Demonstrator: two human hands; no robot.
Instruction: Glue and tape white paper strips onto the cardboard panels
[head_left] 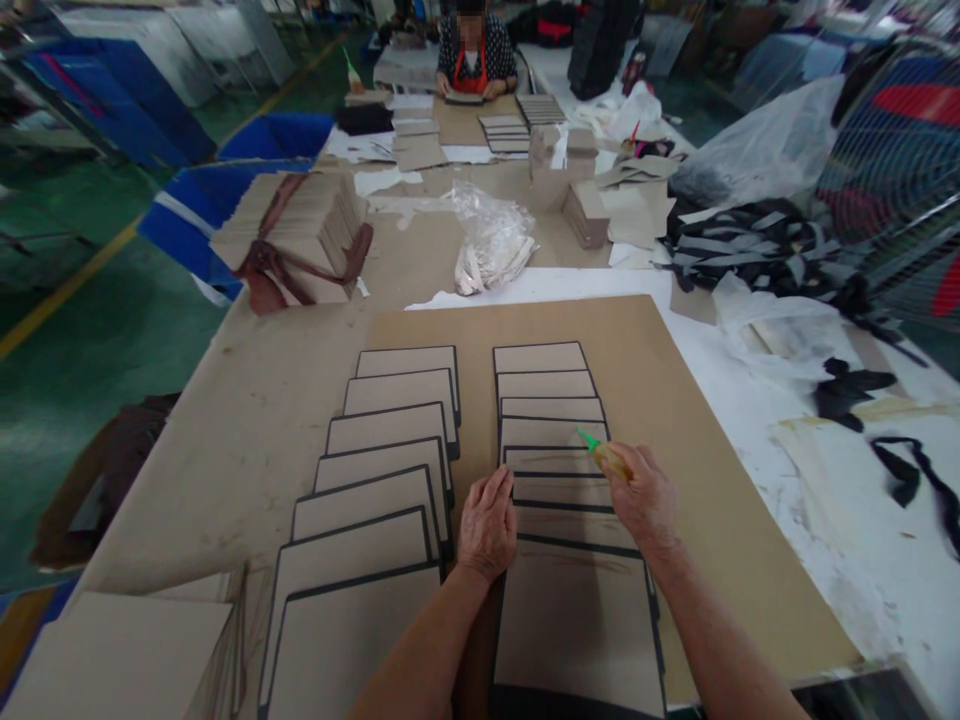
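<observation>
Two columns of overlapping beige boards with black edging lie before me, a left column (360,620) and a right column (574,630). My right hand (646,500) is closed around a small yellowish glue bottle (613,461). Its green nozzle points left and away from me, over one of the upper boards in the right column. Brownish streaks mark several boards nearer to me. My left hand (487,525) lies with fingers stretched out along the left edge of the right column, its fingertips touching the boards.
A large brown sheet (705,560) lies beneath the boards. Plain boards (112,650) are stacked at the near left, and a cloth-tied bundle of boards (292,240) stands farther back. Beyond are a clear plastic bag (491,240), black strips (765,250) and a seated co-worker (476,60).
</observation>
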